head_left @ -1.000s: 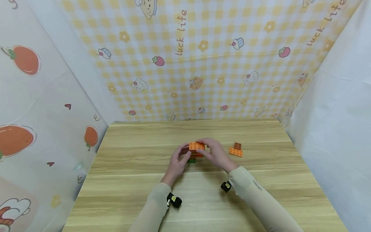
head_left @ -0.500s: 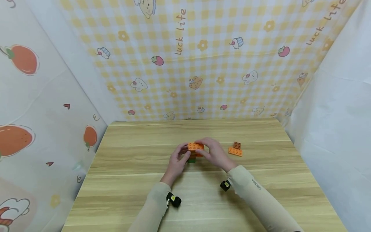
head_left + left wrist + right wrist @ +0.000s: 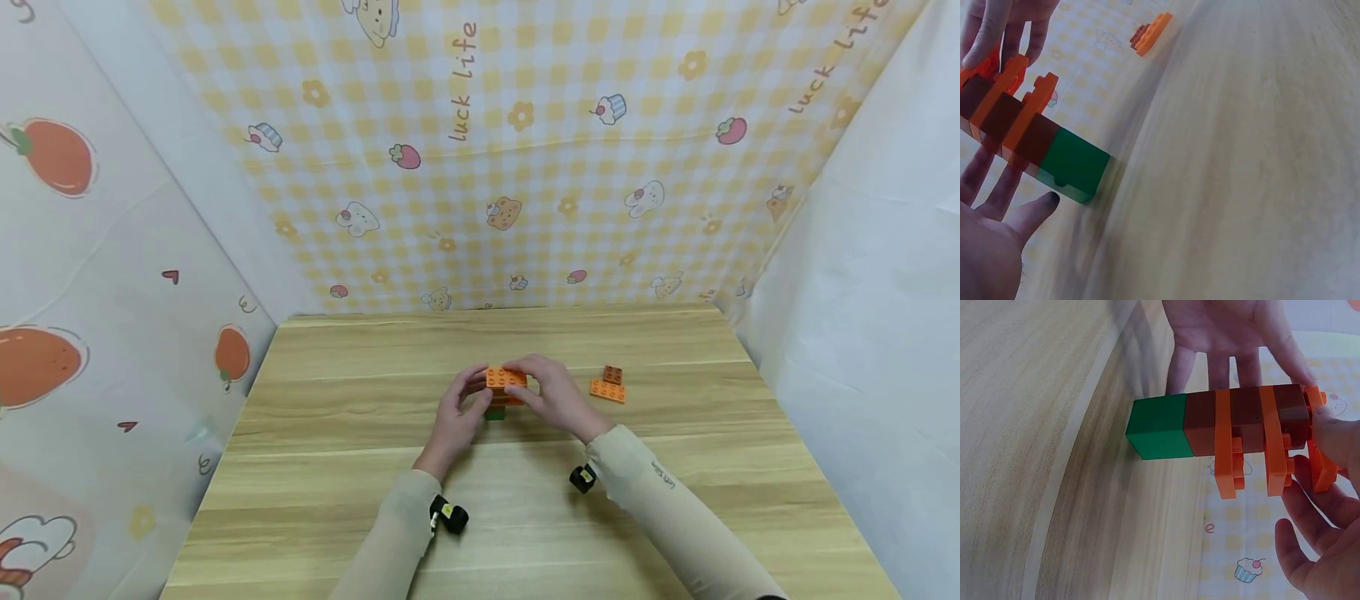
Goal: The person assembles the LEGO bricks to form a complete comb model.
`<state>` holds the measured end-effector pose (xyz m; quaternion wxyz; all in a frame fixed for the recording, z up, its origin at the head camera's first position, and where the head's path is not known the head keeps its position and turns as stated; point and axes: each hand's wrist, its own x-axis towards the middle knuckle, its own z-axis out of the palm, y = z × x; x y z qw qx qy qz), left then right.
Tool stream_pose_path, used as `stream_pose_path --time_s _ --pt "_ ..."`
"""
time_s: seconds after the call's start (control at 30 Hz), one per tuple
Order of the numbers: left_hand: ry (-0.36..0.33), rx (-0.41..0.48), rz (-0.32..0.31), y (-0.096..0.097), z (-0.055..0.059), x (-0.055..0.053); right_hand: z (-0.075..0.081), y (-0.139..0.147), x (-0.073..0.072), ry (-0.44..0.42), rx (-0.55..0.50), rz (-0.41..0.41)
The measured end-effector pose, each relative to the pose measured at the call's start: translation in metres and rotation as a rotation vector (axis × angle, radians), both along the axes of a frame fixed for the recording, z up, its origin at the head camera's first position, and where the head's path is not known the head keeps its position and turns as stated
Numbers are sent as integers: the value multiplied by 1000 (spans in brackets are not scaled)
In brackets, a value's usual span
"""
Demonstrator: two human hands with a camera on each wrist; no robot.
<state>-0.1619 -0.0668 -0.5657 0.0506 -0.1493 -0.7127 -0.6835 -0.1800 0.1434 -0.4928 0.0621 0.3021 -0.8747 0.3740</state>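
Observation:
A tower of toy building bricks stands upright on the table, with a green brick at its foot. Above that, brown bricks alternate with orange plates that jut out to one side. My left hand holds the tower from the left, its thumb near the top and its other fingers partly hidden behind the bricks. At the top, my right hand pinches the uppermost orange plate between thumb and fingers. That plate lies over the highest brown brick.
To the right of the tower lie a loose orange plate and a small brown brick, side by side on the wooden table. A patterned cloth hangs behind the table. Each wrist carries a black camera.

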Motion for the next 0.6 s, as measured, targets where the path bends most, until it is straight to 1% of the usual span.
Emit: stream_pose_path --time_s 0.13,0.33,0.6 --pt "18 -27 13 0 3 0 0 0 0 -21 0 -7" --pt "49 -41 2 0 2 -3 -1 0 -1 -39 0 -11" --pt "58 -53 -1 0 2 -3 -2 0 -1 -52 -2 -14"
